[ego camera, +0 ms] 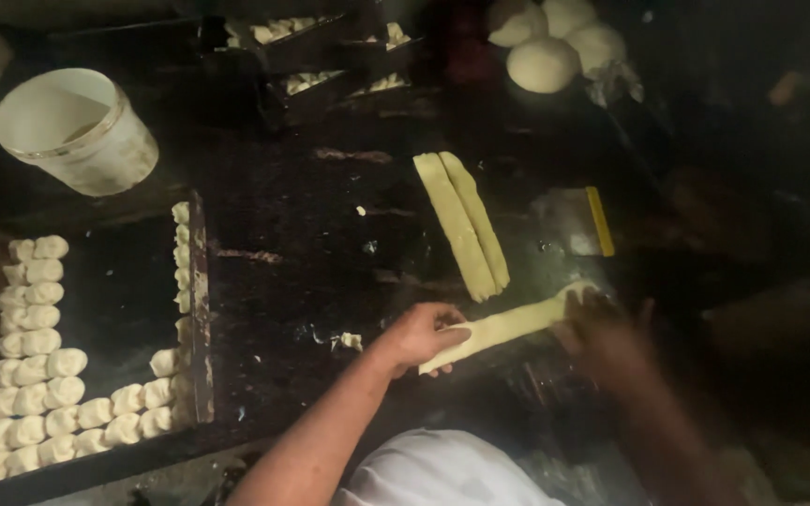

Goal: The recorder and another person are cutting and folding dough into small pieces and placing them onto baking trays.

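On the dark, flour-streaked counter (330,244) a long pale strip of rolled dough (503,325) lies slanted between the two hands. The left hand (421,334) rests on its near end, fingers (450,330) curled lightly over the dough, closed on it rather than spread. The right hand (602,333) is blurred and in shadow at the far end of the strip, touching it; how far its fingers are open cannot be told. Two finished pale dough strips (462,225) lie side by side just above. To the left, a dark metal tray (201,309) is partly lined with small cut dough pieces (39,375), its middle bare. Round pale dough balls (546,42) wait at the top, so shaping looks only partway through. A white plastic bucket (77,131) stands beyond the tray.
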